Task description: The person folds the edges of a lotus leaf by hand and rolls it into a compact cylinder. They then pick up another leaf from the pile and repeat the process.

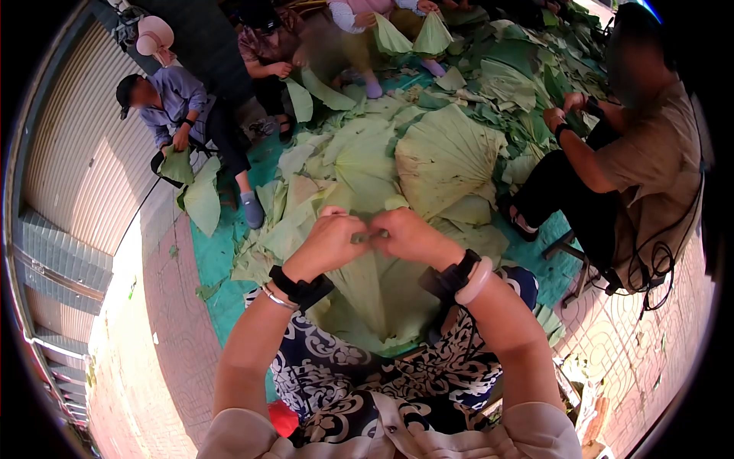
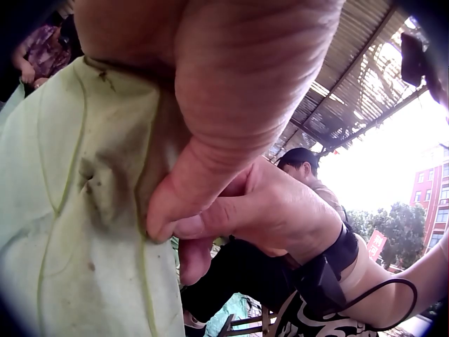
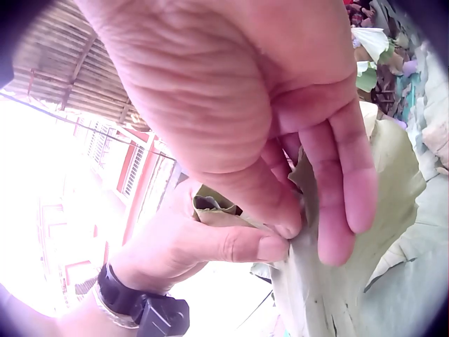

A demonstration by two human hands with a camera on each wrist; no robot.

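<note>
A large pale green lotus leaf (image 1: 363,294) hangs from both hands over the person's lap, its ribs running lengthwise. The left hand (image 1: 325,243) and right hand (image 1: 419,239) meet at its upper edge, close together. In the right wrist view, the left hand (image 3: 172,242) grips a folded, curled part of the leaf (image 3: 309,288), with the thumb laid along it. The right hand (image 3: 210,91) pinches the leaf right beside that thumb, its other fingers extended behind. Small holes and dark spots mark the leaf (image 2: 77,182) in the left wrist view.
A broad heap of lotus leaves (image 1: 359,157) covers the green ground sheet (image 1: 210,264) ahead. One seated person (image 1: 646,130) works at the right; another person (image 1: 180,103) holds leaves at the left. Several more sit at the back. A stool (image 1: 573,256) stands at the right.
</note>
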